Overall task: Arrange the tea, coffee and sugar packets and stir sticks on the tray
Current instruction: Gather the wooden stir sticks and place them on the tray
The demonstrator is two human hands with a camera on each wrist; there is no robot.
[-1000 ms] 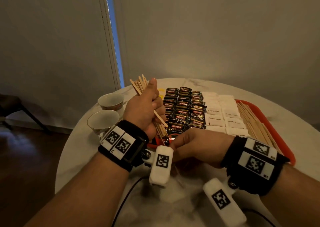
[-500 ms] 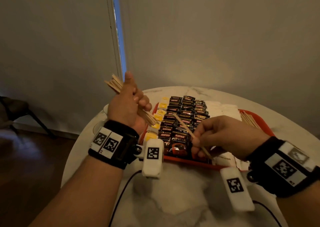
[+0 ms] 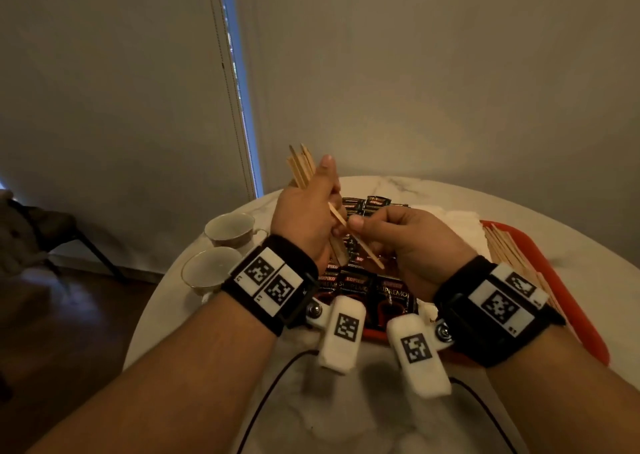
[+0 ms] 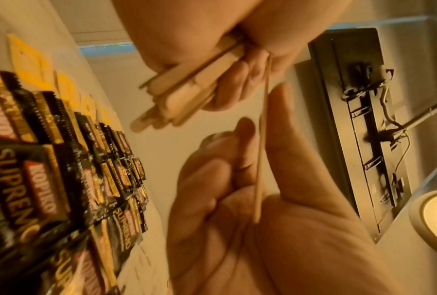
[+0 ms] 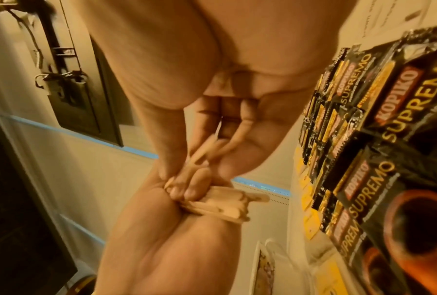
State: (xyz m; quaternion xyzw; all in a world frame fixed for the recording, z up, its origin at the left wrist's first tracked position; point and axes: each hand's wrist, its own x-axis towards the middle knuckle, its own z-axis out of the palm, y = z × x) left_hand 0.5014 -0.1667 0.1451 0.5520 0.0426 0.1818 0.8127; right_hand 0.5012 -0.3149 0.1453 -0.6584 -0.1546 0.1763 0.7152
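Observation:
My left hand (image 3: 311,218) grips a bundle of wooden stir sticks (image 3: 300,166) upright above the left part of the red tray (image 3: 575,301). Close beside it, my right hand (image 3: 360,225) pinches a single stir stick (image 3: 363,251) that slants down over the black coffee packets (image 3: 384,290). The left wrist view shows the bundle (image 4: 184,91) in the left hand's fist and the thin stick (image 4: 260,151) between the right hand's thumb and fingers. White sugar packets (image 3: 460,223) and a row of laid stir sticks (image 3: 509,252) fill the tray's right side. Yellow tea packets (image 5: 309,201) lie beyond the coffee.
Two white cups (image 3: 230,228) (image 3: 207,270) stand on the round marble table (image 3: 346,415) left of the tray. A dark chair (image 3: 41,225) stands on the floor at far left. The wall rises just behind the table.
My right hand has moved left with its single stick, from over the tray's front edge to right beside my left hand. The bundle now stands more upright.

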